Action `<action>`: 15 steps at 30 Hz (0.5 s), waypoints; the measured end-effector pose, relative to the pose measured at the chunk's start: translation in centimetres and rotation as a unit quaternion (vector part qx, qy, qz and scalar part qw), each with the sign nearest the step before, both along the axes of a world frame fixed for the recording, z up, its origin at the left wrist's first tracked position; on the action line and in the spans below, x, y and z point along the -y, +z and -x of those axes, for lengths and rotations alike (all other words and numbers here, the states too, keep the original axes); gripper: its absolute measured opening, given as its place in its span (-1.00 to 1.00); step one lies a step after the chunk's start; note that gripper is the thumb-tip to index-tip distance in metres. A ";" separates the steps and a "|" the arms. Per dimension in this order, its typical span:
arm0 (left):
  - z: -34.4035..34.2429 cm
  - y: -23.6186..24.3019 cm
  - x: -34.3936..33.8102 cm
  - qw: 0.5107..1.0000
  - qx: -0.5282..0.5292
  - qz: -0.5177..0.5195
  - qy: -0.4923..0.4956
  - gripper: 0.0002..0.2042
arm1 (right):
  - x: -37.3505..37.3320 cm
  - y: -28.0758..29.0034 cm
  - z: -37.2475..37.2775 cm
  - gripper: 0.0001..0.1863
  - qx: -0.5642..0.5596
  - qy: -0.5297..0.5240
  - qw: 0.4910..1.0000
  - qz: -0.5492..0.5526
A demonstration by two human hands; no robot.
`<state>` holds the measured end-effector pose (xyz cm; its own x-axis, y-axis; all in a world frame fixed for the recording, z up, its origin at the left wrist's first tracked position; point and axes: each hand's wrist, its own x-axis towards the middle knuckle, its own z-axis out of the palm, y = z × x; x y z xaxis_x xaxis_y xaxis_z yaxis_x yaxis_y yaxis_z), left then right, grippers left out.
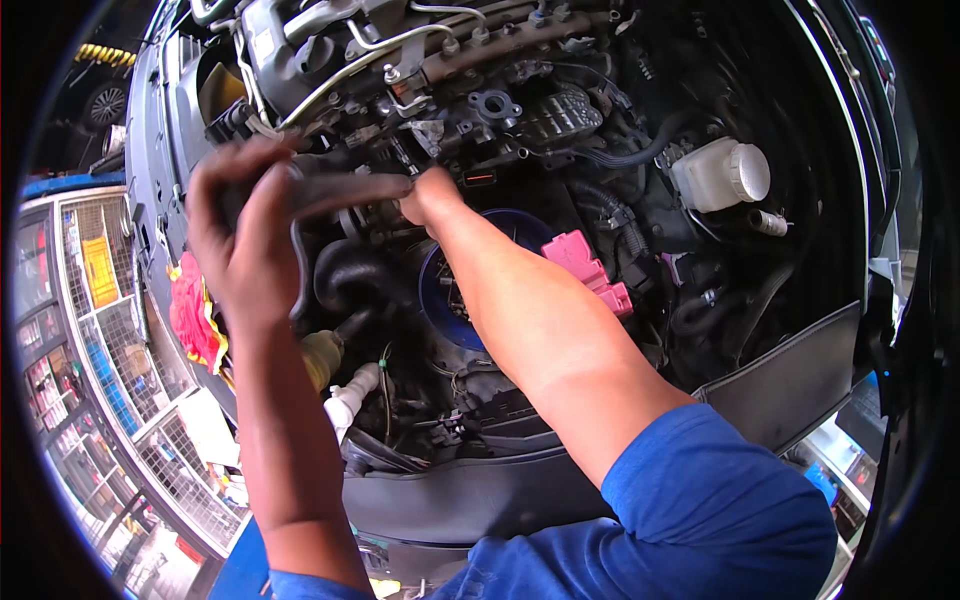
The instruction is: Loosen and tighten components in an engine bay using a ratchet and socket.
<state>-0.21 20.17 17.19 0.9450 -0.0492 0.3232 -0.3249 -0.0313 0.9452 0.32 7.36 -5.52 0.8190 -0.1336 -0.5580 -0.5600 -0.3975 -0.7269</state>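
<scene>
Red-yellow cloth [193, 312] on far left edge of engine bay. Left hand [248, 255] blurred, fingers bent at left end of dark bar-shaped tool [350, 192]; can't tell if gripping. Tool spans to right hand [431, 198], over engine; its fingers hidden, grip can't be told. Blue bowl [430, 295] nearer, partly under right forearm. Pink part [582, 262] right of forearm. White reservoir [708, 175] far right.

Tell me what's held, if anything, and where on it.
Apparently a dark bar: left hand at its left end, right hand at its right. Blur and hidden fingers leave the exact grip unclear.
</scene>
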 end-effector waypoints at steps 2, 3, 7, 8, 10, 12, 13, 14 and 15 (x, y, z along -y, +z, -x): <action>-2.2 2.1 6.5 0.992 -0.107 -0.051 -0.048 -0.88 | -0.9 -0.4 0.0 -0.66 -0.013 -0.033 0.997 -0.064; -4.1 2.4 7.7 0.976 -0.016 -0.217 -0.002 -0.88 | -2.6 0.7 0.2 -0.68 -0.033 -0.075 0.984 -0.161; -5.9 4.7 13.2 0.962 -0.057 -0.262 -0.053 -0.85 | -1.5 0.2 -0.1 -0.71 -0.084 -0.158 0.927 -0.329; -6.0 4.5 13.4 0.962 -0.076 -0.257 -0.051 -0.85 | -1.2 -0.3 0.0 -0.72 -0.047 -0.173 0.939 -0.293; -5.7 3.5 9.9 0.962 -0.051 -0.264 -0.042 -0.87 | -1.9 0.0 0.6 -0.71 0.007 -0.147 0.966 -0.211; -3.2 3.1 4.6 0.988 -0.125 -0.082 -0.027 -0.88 | -2.2 2.6 1.3 -0.71 0.034 -0.074 0.990 -0.115; -2.2 2.2 2.6 0.994 -0.064 -0.084 -0.002 -0.90 | -0.3 1.5 0.9 -0.68 0.095 -0.027 0.994 -0.055; -0.6 1.2 -0.1 0.997 -0.075 -0.025 0.003 -0.90 | 0.0 2.1 0.1 -0.65 0.008 -0.159 0.975 -0.157; 1.0 0.5 -3.6 0.998 -0.053 -0.040 -0.002 -0.90 | -0.7 3.5 -0.4 -0.62 -0.081 -0.278 0.921 -0.262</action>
